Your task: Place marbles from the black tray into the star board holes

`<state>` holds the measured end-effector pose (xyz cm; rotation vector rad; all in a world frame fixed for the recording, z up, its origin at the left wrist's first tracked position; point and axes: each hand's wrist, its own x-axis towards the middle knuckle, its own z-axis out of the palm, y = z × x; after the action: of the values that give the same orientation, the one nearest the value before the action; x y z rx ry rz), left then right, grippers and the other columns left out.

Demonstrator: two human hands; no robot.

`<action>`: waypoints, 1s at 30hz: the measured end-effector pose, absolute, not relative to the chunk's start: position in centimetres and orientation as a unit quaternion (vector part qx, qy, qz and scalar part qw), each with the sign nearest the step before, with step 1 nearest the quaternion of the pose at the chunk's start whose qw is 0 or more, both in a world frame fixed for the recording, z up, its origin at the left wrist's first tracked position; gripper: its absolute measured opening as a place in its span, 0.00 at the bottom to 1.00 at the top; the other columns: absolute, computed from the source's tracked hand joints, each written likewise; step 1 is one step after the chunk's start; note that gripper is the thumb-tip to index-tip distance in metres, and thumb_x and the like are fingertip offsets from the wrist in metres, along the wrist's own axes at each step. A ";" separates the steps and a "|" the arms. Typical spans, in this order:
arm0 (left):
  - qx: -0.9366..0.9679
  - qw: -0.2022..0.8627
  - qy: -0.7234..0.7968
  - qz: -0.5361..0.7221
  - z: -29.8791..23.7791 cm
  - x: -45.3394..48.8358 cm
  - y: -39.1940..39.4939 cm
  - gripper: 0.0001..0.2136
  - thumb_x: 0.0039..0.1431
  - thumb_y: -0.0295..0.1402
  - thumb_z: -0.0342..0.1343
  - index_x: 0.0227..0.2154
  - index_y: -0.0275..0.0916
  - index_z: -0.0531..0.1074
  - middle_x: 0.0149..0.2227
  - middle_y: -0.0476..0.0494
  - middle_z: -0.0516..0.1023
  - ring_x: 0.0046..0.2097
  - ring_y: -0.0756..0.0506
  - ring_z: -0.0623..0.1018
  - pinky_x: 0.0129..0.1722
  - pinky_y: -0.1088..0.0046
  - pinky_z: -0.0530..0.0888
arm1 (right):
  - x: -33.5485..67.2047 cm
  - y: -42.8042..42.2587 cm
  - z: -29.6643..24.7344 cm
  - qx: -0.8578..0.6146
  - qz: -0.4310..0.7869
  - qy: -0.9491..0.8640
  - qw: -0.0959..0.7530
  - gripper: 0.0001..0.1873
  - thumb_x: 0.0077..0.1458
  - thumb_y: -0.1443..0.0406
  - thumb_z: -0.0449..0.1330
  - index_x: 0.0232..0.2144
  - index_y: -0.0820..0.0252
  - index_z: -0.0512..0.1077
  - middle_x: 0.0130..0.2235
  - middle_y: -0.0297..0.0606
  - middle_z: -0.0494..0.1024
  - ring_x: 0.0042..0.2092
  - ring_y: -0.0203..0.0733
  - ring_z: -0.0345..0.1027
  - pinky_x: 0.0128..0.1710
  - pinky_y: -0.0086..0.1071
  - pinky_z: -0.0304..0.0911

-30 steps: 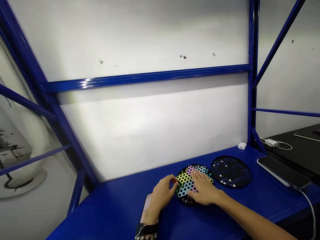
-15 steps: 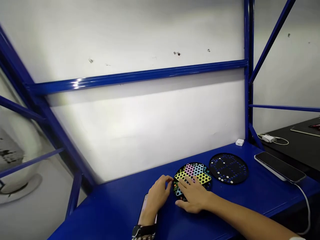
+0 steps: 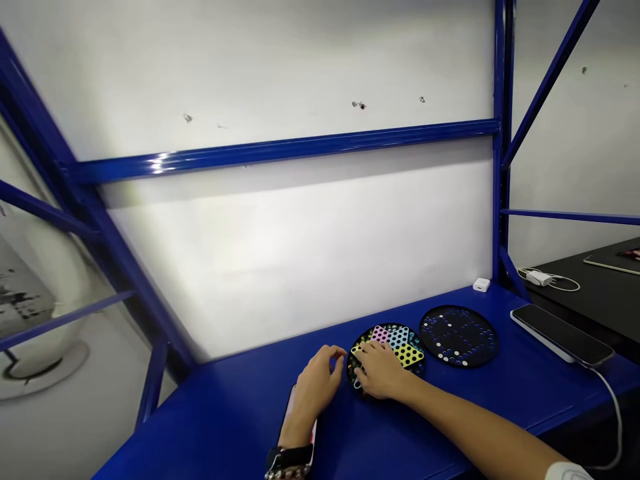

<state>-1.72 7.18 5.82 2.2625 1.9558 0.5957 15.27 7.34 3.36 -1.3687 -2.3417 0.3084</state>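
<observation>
A round black game board [image 3: 419, 375] with a colourful star pattern full of holes lies on the blue table. My left hand [image 3: 319, 381] rests by its left rim, fingers bent, with a gap between thumb and forefinger and nothing visible in it. Over the lower left half of the board, my right hand [image 3: 384, 372] has its fingers bent and thumb apart, the tips close to the patterned surface. The hand covers part of the star, and any small thing under its fingertips is hidden. Beneath my left wrist, a phone [image 3: 290, 402] is partly covered.
Right of the board lies a second round black board [image 3: 457, 337] with several white pieces. Farther right are a phone on a white base [image 3: 563, 333] with a cable, and a small white case [image 3: 481, 285]. Blue metal posts [image 3: 499, 200] frame the blue table [image 3: 240, 413].
My right hand has drawn up and left over the board, with its fingers more bent and its thumb now on the board. My left hand stays at the rim. The view has shifted slightly.
</observation>
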 end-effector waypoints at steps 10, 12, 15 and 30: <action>0.753 0.054 0.648 0.104 5.9 -0.7 6.9 0.13 0.65 0.32 0.50 0.45 0.45 0.78 0.49 0.47 0.82 0.51 0.42 0.79 0.47 0.69 0.71 | 31.2 5.7 4.9 -0.576 0.117 -0.789 0.178 0.25 0.61 0.53 0.57 0.56 0.55 0.72 0.62 0.45 0.72 0.62 0.57 0.63 0.61 0.49 0.57; 0.754 0.050 0.647 0.107 5.6 -0.4 7.1 0.13 0.65 0.31 0.50 0.46 0.43 0.78 0.49 0.45 0.82 0.51 0.41 0.79 0.48 0.67 0.70 | 35.1 4.4 3.6 -0.580 0.107 -0.796 0.135 0.21 0.57 0.54 0.62 0.50 0.54 0.75 0.55 0.43 0.77 0.55 0.55 0.69 0.54 0.46 0.64; 0.751 0.044 0.649 0.115 5.5 -0.2 7.3 0.13 0.64 0.31 0.50 0.46 0.43 0.78 0.47 0.45 0.83 0.50 0.41 0.80 0.47 0.68 0.70 | 38.2 3.2 0.7 -0.562 0.018 -0.811 0.160 0.10 0.64 0.59 0.54 0.39 0.54 0.73 0.44 0.41 0.79 0.45 0.49 0.73 0.43 0.39 0.67; 0.754 0.111 0.614 0.203 5.9 0.3 7.1 0.17 0.68 0.40 0.43 0.40 0.46 0.79 0.37 0.48 0.84 0.41 0.43 0.81 0.39 0.72 0.71 | 32.8 9.0 9.1 -0.554 0.119 -0.551 0.613 0.24 0.64 0.47 0.47 0.25 0.55 0.63 0.23 0.31 0.66 0.26 0.39 0.59 0.27 0.32 0.56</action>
<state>0.34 7.07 5.90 2.2151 1.8040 0.5973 32.81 9.02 9.07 -1.2778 -1.2697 0.2736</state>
